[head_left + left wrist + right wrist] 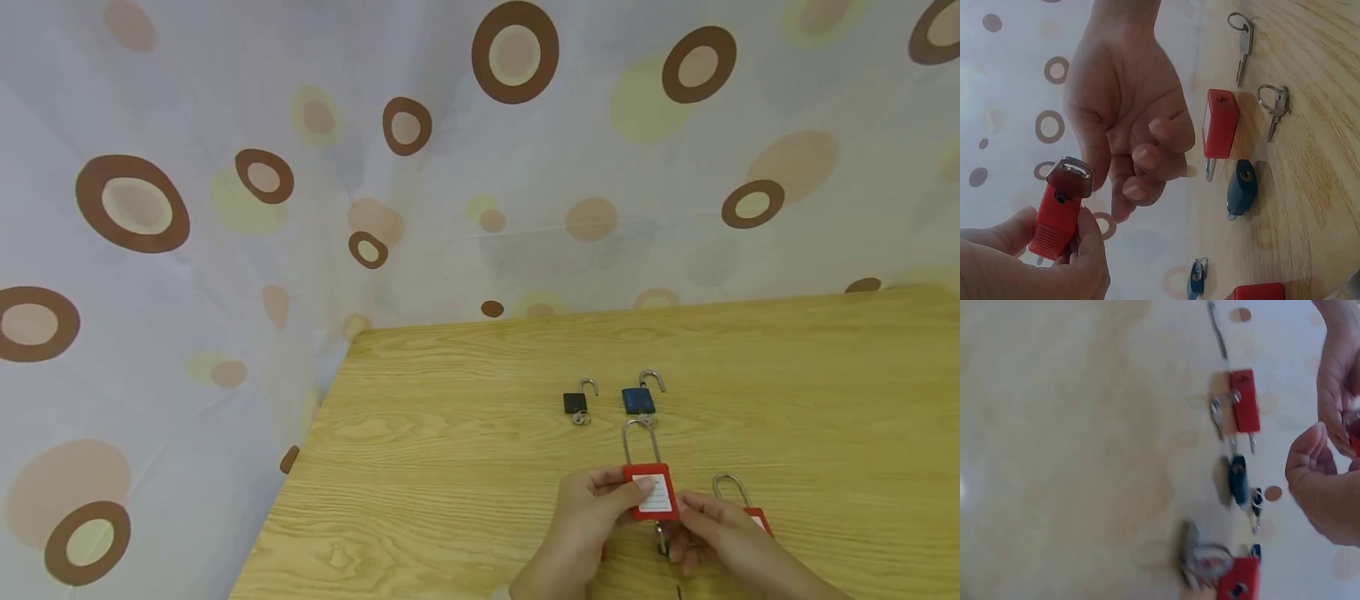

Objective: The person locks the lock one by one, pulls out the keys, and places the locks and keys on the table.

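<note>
My left hand (581, 521) holds a red padlock (663, 512) with a white label, thumb across its front and the closed-looking long shackle pointing up. In the left wrist view a key (1071, 178) stands in the keyhole in the red body's underside. Close to the padlock's lower right corner is my right hand (720, 533), its fingers loosely bent. From the left wrist its thumb (1094, 162) lies right beside the key; no clear pinch on it shows. In the right wrist view the held padlock is mostly cut off.
Farther back on the wooden table (450, 417) lie a black padlock (575, 403) and a blue padlock (638, 401), shackles open, keys beside them. Another red padlock (759, 518) lies right of my hands. Loose keys (1244, 50) lie near the red and blue padlocks. A patterned curtain (450, 192) borders the table.
</note>
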Motion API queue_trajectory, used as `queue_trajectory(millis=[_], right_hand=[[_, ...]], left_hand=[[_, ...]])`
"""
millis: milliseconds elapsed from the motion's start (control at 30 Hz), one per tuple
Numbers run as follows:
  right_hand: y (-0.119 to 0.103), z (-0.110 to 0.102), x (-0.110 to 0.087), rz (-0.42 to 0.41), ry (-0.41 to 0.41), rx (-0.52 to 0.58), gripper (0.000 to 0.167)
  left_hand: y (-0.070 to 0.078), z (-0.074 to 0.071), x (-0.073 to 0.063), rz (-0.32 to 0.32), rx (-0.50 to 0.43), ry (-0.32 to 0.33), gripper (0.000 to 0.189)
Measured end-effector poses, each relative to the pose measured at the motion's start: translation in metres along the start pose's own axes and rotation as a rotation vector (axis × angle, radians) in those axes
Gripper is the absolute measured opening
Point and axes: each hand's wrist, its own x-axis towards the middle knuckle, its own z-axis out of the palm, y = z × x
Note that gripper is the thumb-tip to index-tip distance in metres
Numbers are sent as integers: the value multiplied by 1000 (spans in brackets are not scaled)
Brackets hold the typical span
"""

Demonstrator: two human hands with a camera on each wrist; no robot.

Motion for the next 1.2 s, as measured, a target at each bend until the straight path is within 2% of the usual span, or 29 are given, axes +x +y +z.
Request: queue_trajectory(millis=[33, 100, 133, 200, 367, 500, 700, 967, 1200], right_hand=[[5, 1, -1, -17, -89, 103, 37], [10, 4, -2, -14, -183, 255, 36], [11, 6, -2, -7, -195, 291, 35], [11, 10, -2, 22, -157, 300, 31], [11, 14, -3, 62, 17, 201, 18], [11, 18, -3, 90, 150, 123, 14], [7, 23, -4, 96, 256, -23, 18], [3, 35, -6, 204, 456, -216, 23], [7, 41, -8, 257, 539, -282, 29]], left_hand=[[0, -1, 0, 6, -11, 2, 22], [1, -2, 1, 10, -28, 9, 21], [1, -2, 2, 6, -35, 15, 21], [1, -1, 3, 3, -47, 21, 21], [3, 1, 5, 9, -37, 38, 21], [5, 1, 5, 22, -43, 49, 20], [7, 1, 4, 34, -53, 52, 21], [5, 3, 3, 26, -59, 64, 20], [2, 5, 2, 32, -56, 94, 20]])
